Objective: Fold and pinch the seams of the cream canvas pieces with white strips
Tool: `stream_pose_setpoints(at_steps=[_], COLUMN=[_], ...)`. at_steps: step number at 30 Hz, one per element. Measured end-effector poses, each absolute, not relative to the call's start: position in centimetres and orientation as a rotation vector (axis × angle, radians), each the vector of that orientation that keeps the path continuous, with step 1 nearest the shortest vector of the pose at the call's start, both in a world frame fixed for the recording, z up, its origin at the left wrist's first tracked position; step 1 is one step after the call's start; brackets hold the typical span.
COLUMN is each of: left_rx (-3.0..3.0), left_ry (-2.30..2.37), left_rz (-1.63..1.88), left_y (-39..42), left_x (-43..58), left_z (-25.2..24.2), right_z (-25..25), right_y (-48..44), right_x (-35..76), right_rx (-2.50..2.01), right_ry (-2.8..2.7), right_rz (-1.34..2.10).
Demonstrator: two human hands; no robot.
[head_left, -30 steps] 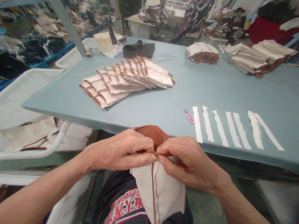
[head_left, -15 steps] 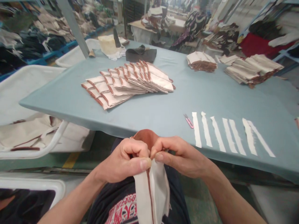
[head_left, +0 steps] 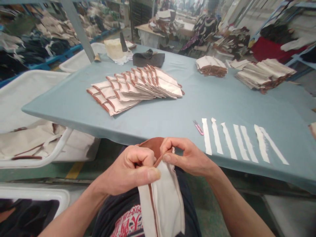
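A cream fabric piece with brown edging (head_left: 168, 197) hangs over my lap, in front of the table's near edge. My left hand (head_left: 139, 166) is closed on its upper left part, thumb lying on top. Higher and to the right, my right hand (head_left: 184, 156) pinches the brown edge between thumb and fingers. A short stretch of that edge runs between the two hands. Brown material (head_left: 153, 144) rises in a curve behind them. The fingertips under the fabric are hidden.
Layered cream pieces with brown edges (head_left: 138, 87) lie on the blue-green table (head_left: 66, 105). Pink thread snips (head_left: 198, 127) rest beside several white strips (head_left: 229, 141). More fabric stacks (head_left: 265, 74) stand at the back right. White bins (head_left: 65, 141) flank the left; a person (head_left: 206, 26) sits beyond.
My right hand has moved slightly up and away from my left along the brown edge. The hands are farther apart, and more of the cream fabric's face shows.
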State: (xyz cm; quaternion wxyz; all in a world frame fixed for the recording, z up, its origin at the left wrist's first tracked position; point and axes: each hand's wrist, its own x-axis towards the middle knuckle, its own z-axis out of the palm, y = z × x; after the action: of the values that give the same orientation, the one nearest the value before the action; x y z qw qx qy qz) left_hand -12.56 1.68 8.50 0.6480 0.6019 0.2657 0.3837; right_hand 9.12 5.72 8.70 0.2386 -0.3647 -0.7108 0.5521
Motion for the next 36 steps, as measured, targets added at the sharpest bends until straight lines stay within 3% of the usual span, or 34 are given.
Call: stream_pose_setpoints(at_steps=[8,17,31,36], left_rx=[1.672,1.909,2.045,2.269], left_ry=[0.665,0.708,0.779,0.969], left_rz=[0.993,0.738,0.594,0.552], left_y=[2.1,5.3,4.8,2.1], left_x=[-15.2,-14.8,-10.7,-10.4], left_z=[9.5,10.5,10.3,11.1], right_z=[10.0,14.2,11.1,10.1], right_y=[5.2,5.0,5.5,5.2], right_x=[12.1,11.2,11.8,11.7], right_rx=[-0.972,-0.86,-0.99,-0.942], right_ry=[-1.961,-2.014,-2.167,-2.128], right_rz=[1.389,1.366,1.072,1.188])
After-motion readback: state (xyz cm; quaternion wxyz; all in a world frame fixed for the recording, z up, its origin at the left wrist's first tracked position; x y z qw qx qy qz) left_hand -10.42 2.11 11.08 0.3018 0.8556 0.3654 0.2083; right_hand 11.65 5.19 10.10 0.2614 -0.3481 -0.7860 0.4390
